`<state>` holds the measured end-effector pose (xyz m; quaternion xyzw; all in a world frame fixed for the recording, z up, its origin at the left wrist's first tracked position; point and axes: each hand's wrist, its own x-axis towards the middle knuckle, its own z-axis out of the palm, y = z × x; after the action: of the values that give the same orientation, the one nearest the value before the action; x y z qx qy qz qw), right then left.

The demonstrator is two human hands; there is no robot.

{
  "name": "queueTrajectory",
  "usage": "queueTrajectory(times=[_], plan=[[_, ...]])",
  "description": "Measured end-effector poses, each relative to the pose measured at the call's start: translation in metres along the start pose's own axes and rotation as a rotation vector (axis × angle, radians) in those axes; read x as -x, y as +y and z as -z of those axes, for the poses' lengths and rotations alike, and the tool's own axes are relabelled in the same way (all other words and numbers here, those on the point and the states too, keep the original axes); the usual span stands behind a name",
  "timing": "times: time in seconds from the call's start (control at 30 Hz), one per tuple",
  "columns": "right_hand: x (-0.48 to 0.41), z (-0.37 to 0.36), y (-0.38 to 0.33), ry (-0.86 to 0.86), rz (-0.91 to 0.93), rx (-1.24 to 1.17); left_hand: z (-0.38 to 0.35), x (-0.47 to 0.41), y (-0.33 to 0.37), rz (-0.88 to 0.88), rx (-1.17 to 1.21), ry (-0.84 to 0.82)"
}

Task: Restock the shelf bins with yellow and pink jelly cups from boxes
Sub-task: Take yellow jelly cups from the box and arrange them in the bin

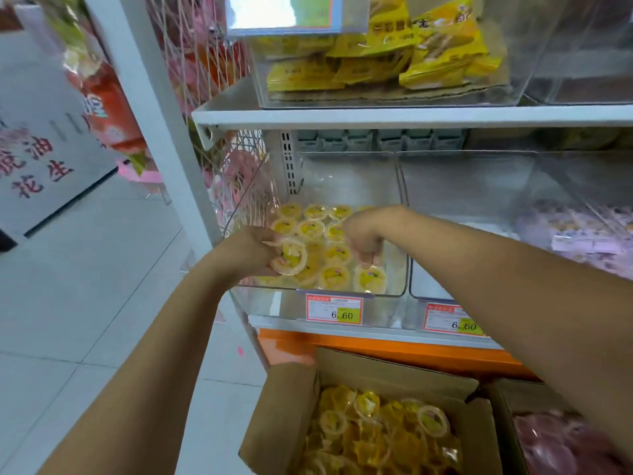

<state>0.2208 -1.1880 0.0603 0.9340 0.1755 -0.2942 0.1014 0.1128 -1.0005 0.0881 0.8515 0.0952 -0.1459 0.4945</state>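
At the left edge of the clear bin (pixel 342 293), the left hand (pixel 251 250) pinches yellow jelly cups (pixel 291 258). Inside it, the right hand (pixel 363 241) curls over a front cup (pixel 370 278), grip unclear. Likely light, slick, crushable: best held by rims.

Bright, even indoor light; white glare blanks the upper price tag (pixel 284 12); edges bend wide-angle; hanging packets (pixel 106 108) and boxed yellow jelly cups (pixel 376 430) blur.
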Motion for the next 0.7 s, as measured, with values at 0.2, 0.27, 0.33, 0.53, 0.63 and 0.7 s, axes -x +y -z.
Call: queueTrajectory(times=[0.2, 0.27, 0.33, 0.53, 0.63, 0.7], plan=[[0.018, 0.008, -0.008, 0.216, 0.038, 0.176, 0.0, -0.011, -0.009, -0.021, -0.077, 0.086], [0.017, 0.011, -0.012, 0.275, 0.079, -0.061, -0.001, -0.012, -0.007, -0.026, -0.112, 0.125], [0.015, 0.016, -0.022, 0.21, 0.181, -0.514, 0.0, -0.012, -0.005, -0.026, -0.164, 0.161], [0.022, 0.03, -0.06, 0.177, 0.47, -0.748, 0.005, -0.01, -0.005, -0.082, -0.251, 0.186], [0.02, 0.031, -0.066, 0.142, 0.412, -0.733, 0.005, -0.009, -0.005, -0.121, -0.176, 0.263], [0.019, 0.027, -0.066, 0.093, 0.385, -0.79, 0.003, -0.01, -0.006, -0.148, -0.182, 0.293]])
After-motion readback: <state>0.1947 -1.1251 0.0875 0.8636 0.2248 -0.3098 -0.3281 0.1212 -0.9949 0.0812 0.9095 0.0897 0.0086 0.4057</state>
